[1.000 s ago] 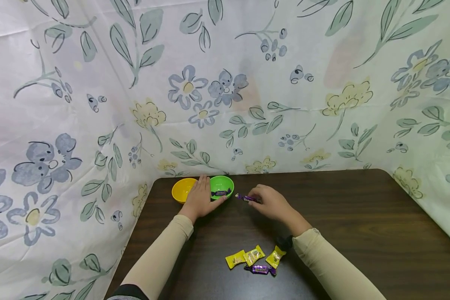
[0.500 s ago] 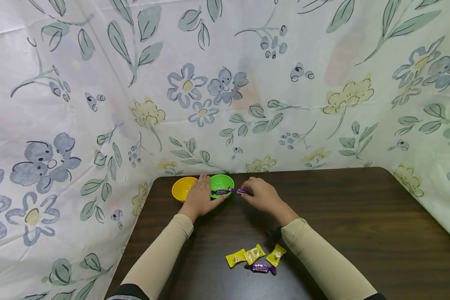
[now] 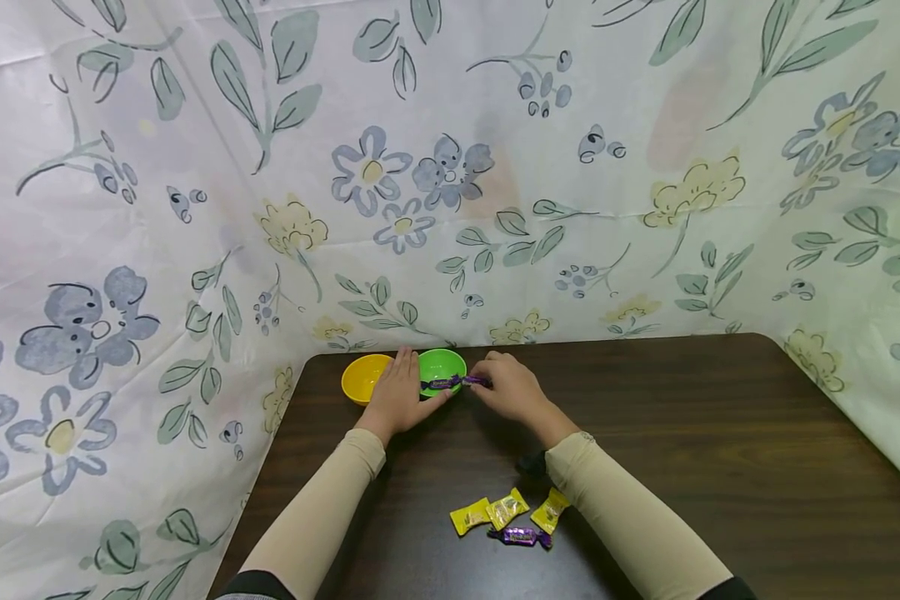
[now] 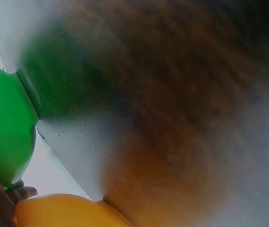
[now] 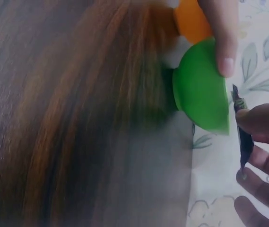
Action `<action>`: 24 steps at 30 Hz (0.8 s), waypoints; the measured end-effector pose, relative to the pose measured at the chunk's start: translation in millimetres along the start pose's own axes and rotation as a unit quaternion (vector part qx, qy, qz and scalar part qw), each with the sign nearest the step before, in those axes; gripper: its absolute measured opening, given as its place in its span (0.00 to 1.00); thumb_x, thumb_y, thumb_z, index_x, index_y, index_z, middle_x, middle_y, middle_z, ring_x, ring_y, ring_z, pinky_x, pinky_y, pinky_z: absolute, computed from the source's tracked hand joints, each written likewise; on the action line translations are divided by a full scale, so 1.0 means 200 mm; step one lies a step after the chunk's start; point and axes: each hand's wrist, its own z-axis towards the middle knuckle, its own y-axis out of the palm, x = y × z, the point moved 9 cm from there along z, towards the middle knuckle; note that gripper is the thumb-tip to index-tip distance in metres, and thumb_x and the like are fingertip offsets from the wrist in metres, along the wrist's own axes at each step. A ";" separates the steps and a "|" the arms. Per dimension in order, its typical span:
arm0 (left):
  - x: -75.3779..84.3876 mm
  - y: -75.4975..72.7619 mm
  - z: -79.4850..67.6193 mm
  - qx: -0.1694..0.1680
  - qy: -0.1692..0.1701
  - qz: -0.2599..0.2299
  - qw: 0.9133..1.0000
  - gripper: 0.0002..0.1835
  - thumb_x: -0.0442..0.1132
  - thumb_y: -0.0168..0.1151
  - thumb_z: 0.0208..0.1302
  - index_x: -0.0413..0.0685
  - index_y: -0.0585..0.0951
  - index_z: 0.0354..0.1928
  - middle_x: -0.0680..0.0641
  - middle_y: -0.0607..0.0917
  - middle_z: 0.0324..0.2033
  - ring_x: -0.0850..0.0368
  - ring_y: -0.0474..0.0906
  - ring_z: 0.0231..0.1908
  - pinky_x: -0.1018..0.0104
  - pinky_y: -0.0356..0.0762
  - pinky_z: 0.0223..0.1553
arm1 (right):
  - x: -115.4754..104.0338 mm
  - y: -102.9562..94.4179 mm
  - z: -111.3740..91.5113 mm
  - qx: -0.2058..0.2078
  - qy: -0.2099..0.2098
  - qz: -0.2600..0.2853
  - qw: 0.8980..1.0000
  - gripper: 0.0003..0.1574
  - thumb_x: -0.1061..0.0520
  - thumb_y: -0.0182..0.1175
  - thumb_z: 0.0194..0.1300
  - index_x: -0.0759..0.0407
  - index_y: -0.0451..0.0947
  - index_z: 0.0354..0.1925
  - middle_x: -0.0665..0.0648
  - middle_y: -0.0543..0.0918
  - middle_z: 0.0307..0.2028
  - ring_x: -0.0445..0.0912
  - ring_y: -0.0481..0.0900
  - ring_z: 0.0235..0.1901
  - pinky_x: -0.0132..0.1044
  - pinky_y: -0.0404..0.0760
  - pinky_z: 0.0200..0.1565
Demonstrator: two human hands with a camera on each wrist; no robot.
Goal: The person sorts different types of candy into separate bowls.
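My right hand pinches a purple-wrapped candy between thumb and fingers, its far end over the right rim of the green bowl. Inside that bowl lies another purple candy. My left hand rests between the green bowl and the yellow bowl, fingers straight and thumb stretched along the green bowl's near side. It covers part of both bowls. In the left wrist view the green bowl and the yellow one appear from the side, with fingertips showing between them.
Nearer the front of the dark wooden table lie several yellow-wrapped candies and one purple candy. A floral cloth hangs behind the table and along its left side.
The right hand has moved left with the purple candy, from right of the green bowl to its rim. The left hand and the candies on the table stay put.
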 end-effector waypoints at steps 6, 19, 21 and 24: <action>0.01 0.00 0.00 -0.003 -0.001 0.000 1.000 0.63 0.83 0.37 0.69 0.31 0.53 0.83 0.33 0.56 0.83 0.40 0.47 0.85 0.46 0.46 0.85 | -0.01 0.02 0.02 -0.002 0.001 0.006 1.000 0.09 0.52 0.72 0.69 0.52 0.91 0.46 0.50 0.83 0.40 0.48 0.77 0.43 0.45 0.83 0.47; 0.00 0.01 0.00 -0.009 -0.001 -0.001 1.000 0.63 0.83 0.37 0.70 0.31 0.54 0.83 0.33 0.55 0.83 0.40 0.46 0.85 0.46 0.46 0.85 | -0.04 0.06 0.10 0.002 -0.011 0.004 1.000 0.08 0.53 0.72 0.70 0.54 0.91 0.45 0.53 0.84 0.40 0.50 0.79 0.44 0.46 0.82 0.50; 0.00 0.00 0.00 -0.009 -0.002 -0.002 1.000 0.63 0.82 0.37 0.70 0.31 0.54 0.83 0.33 0.56 0.83 0.40 0.46 0.85 0.46 0.46 0.85 | -0.05 0.05 0.12 0.003 -0.010 0.004 1.000 0.09 0.53 0.72 0.69 0.55 0.91 0.45 0.53 0.85 0.41 0.51 0.80 0.45 0.47 0.83 0.51; 0.00 0.00 0.00 -0.011 -0.003 -0.002 1.000 0.63 0.83 0.37 0.70 0.31 0.53 0.83 0.33 0.55 0.83 0.41 0.46 0.85 0.46 0.45 0.85 | -0.06 0.05 0.15 0.000 -0.011 0.000 1.000 0.09 0.52 0.72 0.69 0.54 0.91 0.45 0.54 0.85 0.41 0.51 0.81 0.44 0.48 0.83 0.50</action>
